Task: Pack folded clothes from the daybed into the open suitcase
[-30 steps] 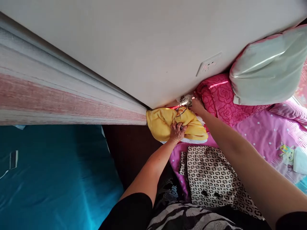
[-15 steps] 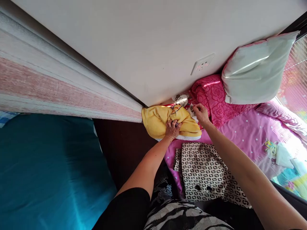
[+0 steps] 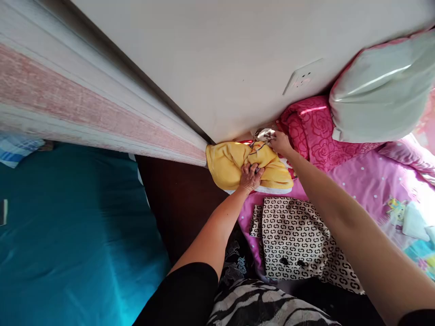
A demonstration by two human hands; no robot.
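Observation:
A crumpled yellow cloth point(image 3: 227, 165) lies at the corner of the pink bed, against the white wall. My left hand point(image 3: 251, 176) is closed on its middle, fingers dug into the folds. My right hand point(image 3: 280, 142) reaches past the cloth to its far edge, fingers closed beside a small shiny whitish thing point(image 3: 264, 134) at the foot of the wall. What those fingers hold is hidden.
A black-and-white patterned garment point(image 3: 292, 235) lies folded on the pink sheet point(image 3: 367, 181) in front of me. A pink rose-print pillow point(image 3: 306, 131) and a pale green pillow point(image 3: 380, 95) lean on the wall under a socket point(image 3: 301, 79). A teal bed point(image 3: 68, 235) is left, a dark gap between.
My right hand moved from beside the yellow cloth back up to the shiny thing by the wall. My left hand stayed gripping the cloth. The view shifted slightly.

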